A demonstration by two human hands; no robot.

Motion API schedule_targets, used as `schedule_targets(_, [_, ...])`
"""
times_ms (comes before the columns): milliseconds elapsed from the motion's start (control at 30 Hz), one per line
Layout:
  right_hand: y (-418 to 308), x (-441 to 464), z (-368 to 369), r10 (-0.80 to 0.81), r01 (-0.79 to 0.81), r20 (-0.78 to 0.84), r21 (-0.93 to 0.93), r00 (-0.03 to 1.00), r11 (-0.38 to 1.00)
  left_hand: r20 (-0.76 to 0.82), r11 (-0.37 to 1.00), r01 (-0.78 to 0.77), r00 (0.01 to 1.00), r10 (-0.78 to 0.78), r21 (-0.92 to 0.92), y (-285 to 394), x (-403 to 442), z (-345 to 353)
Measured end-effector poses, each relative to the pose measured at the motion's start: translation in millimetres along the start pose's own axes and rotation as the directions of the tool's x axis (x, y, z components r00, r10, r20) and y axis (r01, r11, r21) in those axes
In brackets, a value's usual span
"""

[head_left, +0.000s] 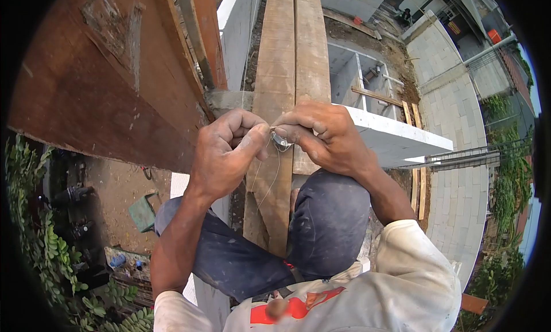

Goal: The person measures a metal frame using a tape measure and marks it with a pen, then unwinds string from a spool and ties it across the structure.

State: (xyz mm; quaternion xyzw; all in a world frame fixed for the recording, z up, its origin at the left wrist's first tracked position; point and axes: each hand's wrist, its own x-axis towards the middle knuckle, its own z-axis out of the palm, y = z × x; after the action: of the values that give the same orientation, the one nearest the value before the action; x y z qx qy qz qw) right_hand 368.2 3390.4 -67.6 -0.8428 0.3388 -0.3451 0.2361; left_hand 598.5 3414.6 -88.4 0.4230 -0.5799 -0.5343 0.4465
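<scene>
Above two long, weathered wooden planks (275, 62), the left hand (232, 148) and right hand (321, 134) meet, thumbs and index fingers pinched closed on a thin, pale string (271, 183). Loose strands hang below in a narrow loop. A small, rounded, shiny metallic object (281, 141) sits beside the fingertips. Both wrists angle inward.

Pair of weathered wooden planks (311, 51), side by side, extending toward 12 o'clock, with a narrow dark seam between. Nine-o'clock plank (274, 56) longer toward 6 o'clock, with a jagged split near its lower end. Thin line (278, 171) loosely above it; contact indiscernible.
</scene>
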Motion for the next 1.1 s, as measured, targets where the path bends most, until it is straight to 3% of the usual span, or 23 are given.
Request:
schedule_targets(67, [-3,-2,-1,0.023,-0.024,0.014,0.021,1.000,0.999,0.007,1.000,-0.008,1.000,0.008,-0.004,1,1,-1])
schedule_targets(100, [-7,-3,-2,0.300,-0.311,0.087,0.329,0.950,0.892,0.023,1.000,0.013,1.000,-0.013,-0.016,3,1,-1])
schedule_targets(133, [-10,-2,-3,0.511,-0.545,0.238,0.569,0.826,0.616,0.037,0.999,0.034,0.999,-0.033,-0.027,5,1,-2])
schedule_targets(300, [-2,-1,-5,0.544,-0.500,0.228,0.754,0.807,0.426,-0.050,0.994,-0.098,0.994,0.095,-0.054,-8,9,-6])
schedule_targets(367, [3,-1,-4,0.567,-0.414,0.219,0.878,0.794,0.241,-0.098,0.991,-0.116,0.989,0.110,-0.059,-11,12,-6])
schedule_targets(433, [2,4,-2,0.546,-0.391,0.201,0.884,0.814,0.257,-0.144,0.990,-0.078,0.988,0.061,-0.116,-11,14,-3])
schedule_targets(500, [-3,11,3,0.491,-0.367,0.049,0.730,0.870,0.576,-0.135,0.991,-0.038,0.991,0.021,-0.130,-11,15,1])
schedule_targets(533, [2,15,7,0.489,-0.364,0.048,0.731,0.871,0.577,-0.124,0.989,0.005,0.992,-0.024,-0.150,-11,15,3])
schedule_targets(567, [12,19,11,0.186,-0.106,-0.148,0.428,0.971,0.898,-0.125,0.989,0.003,0.992,-0.022,-0.150,-12,15,5])
schedule_targets(600, [17,22,13,-0.184,0.193,-0.203,0.023,0.962,0.981,-0.114,0.986,0.009,0.993,-0.029,-0.169,-14,16,6])
schedule_targets(767, [9,22,15,-0.215,0.207,-0.156,-0.068,0.964,0.976,-0.057,0.950,0.097,0.991,-0.119,-0.297,-16,17,4])
schedule_targets(833, [7,24,16,-0.240,0.228,-0.148,-0.093,0.959,0.969,0.001,0.883,0.147,0.986,-0.164,-0.447,-15,17,4])
schedule_targets(933, [3,24,13,-0.270,0.245,-0.087,-0.224,0.959,0.943,0.079,0.794,0.141,0.990,-0.116,-0.591,-15,18,-2])
schedule_targets(1100, [6,24,13,-0.347,0.305,-0.079,-0.328,0.934,0.894,0.076,0.823,0.122,0.993,-0.096,-0.555,-21,19,-2])
